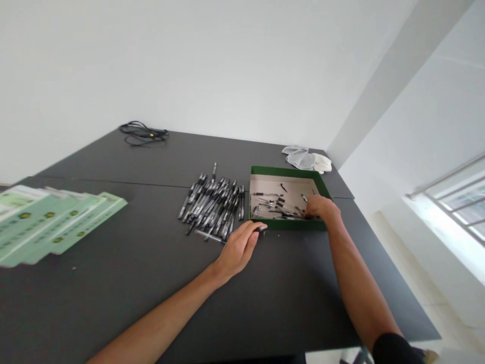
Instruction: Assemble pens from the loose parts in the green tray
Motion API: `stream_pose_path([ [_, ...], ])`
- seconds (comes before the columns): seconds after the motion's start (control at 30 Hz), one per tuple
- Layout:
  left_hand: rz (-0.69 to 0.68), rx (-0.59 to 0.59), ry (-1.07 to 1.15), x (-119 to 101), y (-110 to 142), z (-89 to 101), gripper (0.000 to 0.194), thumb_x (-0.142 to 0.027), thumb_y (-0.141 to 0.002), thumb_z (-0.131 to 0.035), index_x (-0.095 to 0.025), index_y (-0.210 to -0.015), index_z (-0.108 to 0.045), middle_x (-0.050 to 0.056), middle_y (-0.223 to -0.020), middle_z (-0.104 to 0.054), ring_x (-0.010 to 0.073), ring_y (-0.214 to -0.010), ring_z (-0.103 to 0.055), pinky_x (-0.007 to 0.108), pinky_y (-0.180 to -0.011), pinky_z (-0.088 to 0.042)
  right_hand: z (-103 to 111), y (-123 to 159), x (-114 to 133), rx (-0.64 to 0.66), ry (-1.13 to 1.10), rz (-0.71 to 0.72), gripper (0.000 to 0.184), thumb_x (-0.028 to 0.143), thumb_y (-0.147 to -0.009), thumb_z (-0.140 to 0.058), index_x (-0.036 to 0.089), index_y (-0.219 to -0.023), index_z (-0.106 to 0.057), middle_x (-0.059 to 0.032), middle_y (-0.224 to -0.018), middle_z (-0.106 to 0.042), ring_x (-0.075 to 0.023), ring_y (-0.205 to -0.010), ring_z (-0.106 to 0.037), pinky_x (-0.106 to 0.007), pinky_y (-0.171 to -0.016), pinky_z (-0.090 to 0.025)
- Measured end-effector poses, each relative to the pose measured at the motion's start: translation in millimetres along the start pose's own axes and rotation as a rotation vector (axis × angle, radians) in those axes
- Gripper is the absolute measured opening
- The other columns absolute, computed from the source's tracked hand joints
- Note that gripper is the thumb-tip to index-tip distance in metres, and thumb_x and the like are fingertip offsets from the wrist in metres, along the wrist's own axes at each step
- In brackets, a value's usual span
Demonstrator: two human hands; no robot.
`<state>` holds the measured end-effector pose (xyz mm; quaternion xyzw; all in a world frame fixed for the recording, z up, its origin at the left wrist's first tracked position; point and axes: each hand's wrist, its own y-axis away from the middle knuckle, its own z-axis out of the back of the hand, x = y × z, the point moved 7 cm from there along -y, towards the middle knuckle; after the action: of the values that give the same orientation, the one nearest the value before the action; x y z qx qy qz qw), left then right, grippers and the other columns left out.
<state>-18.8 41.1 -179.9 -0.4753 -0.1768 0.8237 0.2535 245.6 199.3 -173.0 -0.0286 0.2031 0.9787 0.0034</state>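
Note:
A green-rimmed box (288, 225) with a pale inside holds scattered pens and loose pen parts (282, 202). My right hand (321, 207) reaches in at its right side, fingers curled down among the parts; whatever they grip is hidden. At the box's near left corner, my left hand (241, 245) is closed, with a small dark piece (261, 228) showing at the fingertips, too small to name. Left of the box lies a loose pile of clear pens with black caps and grips (214, 202). A thin clear pen (210, 236) lies along the pile's near edge.
Overlapping green printed sheets or packets (56, 222) lie on the dark table (151, 303) at left. A coiled black cable (142, 134) rests at the back left. White gloves (306, 158) lie behind the box. A wall rises behind the table.

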Motion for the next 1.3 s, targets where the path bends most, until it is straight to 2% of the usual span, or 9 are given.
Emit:
stream_pose_path([
  [0.13, -0.006, -0.061, -0.098, 3, -4, 11.5, 0.034, -0.035, -0.109, -0.042, -0.02, -0.131, -0.063, 0.007, -0.114, -0.075, 0.018, -0.102, -0.072, 0.028, -0.092, -0.054, 22, 14, 15, -0.025, -0.077, 0.185, 0.021, 0.021, -0.084, -0.07, 0.015, -0.101, -0.081, -0.0114, -0.093, -0.079, -0.0186, -0.077, -0.073, -0.025, -0.069, -0.052],
  [0.27, 0.027, -0.132, -0.206, 12, -8, 25.8, 0.035, -0.044, -0.107, -0.047, -0.018, -0.12, -0.066, 0.002, -0.089, -0.076, 0.0127, -0.065, -0.068, 0.023, -0.069, -0.054, 58, 61, 68, -0.194, -0.333, 0.702, 0.024, 0.03, -0.09, -0.067, 0.019, -0.107, -0.079, -0.0016, -0.085, -0.074, -0.0111, -0.069, -0.059, -0.021, -0.063, -0.043],
  [0.33, -0.015, -0.15, -0.229, 14, -10, 30.6, 0.035, -0.044, -0.107, -0.048, -0.017, -0.115, -0.068, 0.003, -0.088, -0.076, 0.013, -0.067, -0.069, 0.023, -0.069, -0.054, 67, 91, 93, -0.201, -0.457, 0.939, 0.026, 0.036, -0.091, -0.066, 0.018, -0.106, -0.079, 0.0007, -0.073, -0.067, -0.0096, -0.061, -0.05, -0.021, -0.057, -0.037],
  [0.4, -0.075, -0.164, -0.235, 13, -12, 34.4, 0.033, -0.042, -0.107, -0.049, -0.017, -0.114, -0.069, 0.005, -0.091, -0.077, 0.0143, -0.074, -0.072, 0.024, -0.072, -0.055, 70, 112, 108, -0.21, -0.492, 1.036, 0.024, 0.035, -0.091, -0.067, 0.017, -0.102, -0.079, 0.0021, -0.068, -0.064, -0.0087, -0.057, -0.044, -0.021, -0.054, -0.032],
  [0.6, -0.161, -0.191, -0.274, 8, -13, 42.5, 0.03, -0.036, -0.106, -0.052, -0.016, -0.118, -0.071, 0.007, -0.093, -0.077, 0.0143, -0.078, -0.073, 0.023, -0.07, -0.054, 76, 129, 119, -0.317, -0.528, 1.078, 0.014, 0.024, -0.088, -0.067, 0.016, -0.094, -0.076, -0.0018, -0.081, -0.07, -0.0093, -0.063, -0.047, -0.022, -0.059, -0.036],
  [0.7, -0.16, -0.185, -0.304, 7, -14, 43.1, 0.031, -0.037, -0.106, -0.051, -0.017, -0.118, -0.072, 0.006, -0.089, -0.077, 0.0131, -0.074, -0.071, 0.022, -0.067, -0.053, 77, 128, 117, -0.329, -0.54, 1.072, 0.014, 0.025, -0.088, -0.068, 0.016, -0.095, -0.076, -0.0006, -0.076, -0.066, -0.0091, -0.062, -0.044, -0.022, -0.058, -0.035],
  [0.87, -0.159, -0.178, -0.338, 9, -13, 41.8, 0.032, -0.037, -0.107, -0.051, -0.017, -0.12, -0.073, 0.006, -0.087, -0.076, 0.0118, -0.07, -0.069, 0.021, -0.065, -0.051, 75, 127, 117, -0.286, -0.565, 1.066, 0.014, 0.026, -0.088, -0.068, 0.016, -0.094, -0.075, 0.0019, -0.069, -0.06, -0.0086, -0.058, -0.042, -0.022, -0.054, -0.032],
  [1.13, -0.22, -0.126, -0.336, 12, -11, 35.7, 0.032, -0.034, -0.107, -0.052, -0.015, -0.126, -0.069, 0.005, -0.086, -0.075, 0.012, -0.07, -0.069, 0.022, -0.065, -0.052, 62, 128, 135, -0.256, -0.465, 1.051, 0.014, 0.024, -0.089, -0.069, 0.017, -0.098, -0.078, 0.0037, -0.066, -0.064, -0.007, -0.056, -0.047, -0.021, -0.054, -0.031],
  [1.3, -0.216, -0.134, -0.339, 14, -7, 39.8, 0.031, -0.031, -0.108, -0.049, -0.015, -0.126, -0.068, 0.005, -0.084, -0.074, 0.0126, -0.07, -0.069, 0.022, -0.066, -0.053, 52, 127, 142, -0.209, -0.563, 1.05, 0.015, 0.028, -0.092, -0.068, 0.016, -0.098, -0.075, 0.0012, -0.072, -0.071, -0.008, -0.059, -0.056, -0.019, -0.055, -0.035],
])
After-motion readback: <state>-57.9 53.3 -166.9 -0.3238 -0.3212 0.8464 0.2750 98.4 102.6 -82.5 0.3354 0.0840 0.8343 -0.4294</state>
